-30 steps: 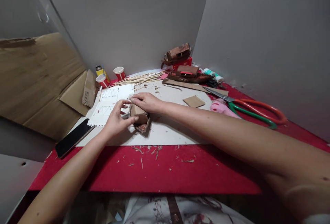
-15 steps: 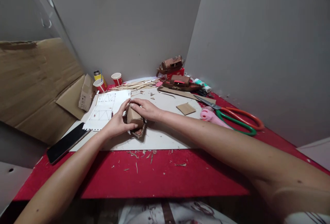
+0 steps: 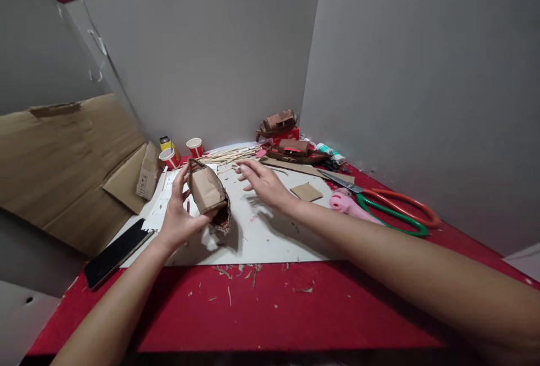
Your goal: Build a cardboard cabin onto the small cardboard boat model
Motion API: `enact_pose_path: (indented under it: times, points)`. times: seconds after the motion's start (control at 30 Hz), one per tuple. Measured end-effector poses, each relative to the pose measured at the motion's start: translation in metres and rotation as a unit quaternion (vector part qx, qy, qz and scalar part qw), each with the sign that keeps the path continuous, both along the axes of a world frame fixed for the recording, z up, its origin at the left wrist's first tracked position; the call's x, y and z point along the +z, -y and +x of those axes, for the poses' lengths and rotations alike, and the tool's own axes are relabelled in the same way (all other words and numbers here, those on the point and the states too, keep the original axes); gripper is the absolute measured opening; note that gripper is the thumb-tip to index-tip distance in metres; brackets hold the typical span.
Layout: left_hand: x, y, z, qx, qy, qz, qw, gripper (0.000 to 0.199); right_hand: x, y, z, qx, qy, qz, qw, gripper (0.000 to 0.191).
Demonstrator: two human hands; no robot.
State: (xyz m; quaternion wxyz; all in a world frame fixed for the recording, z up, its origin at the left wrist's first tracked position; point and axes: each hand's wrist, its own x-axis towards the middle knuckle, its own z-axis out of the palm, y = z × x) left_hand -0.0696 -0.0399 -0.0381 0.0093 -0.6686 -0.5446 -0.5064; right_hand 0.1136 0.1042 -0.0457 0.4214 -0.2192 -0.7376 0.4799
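Observation:
Tilted up off the white sheet (image 3: 274,242), a small cardboard boat model (image 3: 207,189) rests in the grip of my left hand (image 3: 179,217). Its tan curved roof faces me, and a dark hollow with a rough brown rim shows at the near end. My left thumb presses its near side while the fingers wrap round the far left side, partly hidden. To its right, my right hand (image 3: 265,183) hovers over the sheet, apart from the model, fingers loosely spread and holding nothing visible. A square piece of cardboard (image 3: 306,191) lies to the right of that hand.
Large scissors (image 3: 390,203) and a pink tape dispenser (image 3: 348,203) lie on the right. Two finished boat models (image 3: 295,151) stand behind, beside thin wooden sticks (image 3: 232,155). Paper cups (image 3: 194,147), a phone (image 3: 118,253) and leaning cardboard (image 3: 63,169) are on the left.
My right hand has let go of the boat model and moved right. My left hand has lifted and tilted the model. The camera view has tipped upward slightly.

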Motion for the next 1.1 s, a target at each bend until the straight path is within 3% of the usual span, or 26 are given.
enact_pose_path:
  times: [0.23,0.37,0.53,0.63,0.73,0.87,1.1]
  points:
    - [0.009,0.015,0.006,-0.008,-0.057,0.127,0.99,0.116,-0.001,0.01,0.024,0.001,-0.028,-0.081,0.996,0.034]
    - [0.008,0.02,0.012,-0.031,-0.06,0.148,0.987,0.119,-0.001,0.024,0.033,0.018,-0.032,-0.085,0.996,0.031]
    - [0.005,0.023,0.02,-0.035,-0.087,0.139,0.986,0.118,0.009,0.043,0.043,0.021,-0.06,-0.036,0.997,0.033]
    - [0.001,0.023,0.02,-0.027,-0.117,0.115,0.986,0.117,0.013,0.053,0.047,0.019,-0.085,0.043,0.995,0.032]
    - [-0.006,0.022,0.018,-0.009,-0.135,0.085,0.987,0.116,0.013,0.06,0.048,0.027,-0.087,0.126,0.988,0.034]
    - [-0.014,0.02,0.019,0.005,-0.13,0.04,0.991,0.114,0.007,0.063,0.045,0.049,-0.064,0.184,0.98,0.037]
    - [-0.014,0.019,0.02,0.008,-0.137,0.056,0.989,0.1,0.004,0.059,0.044,0.064,-0.029,0.183,0.981,0.042]
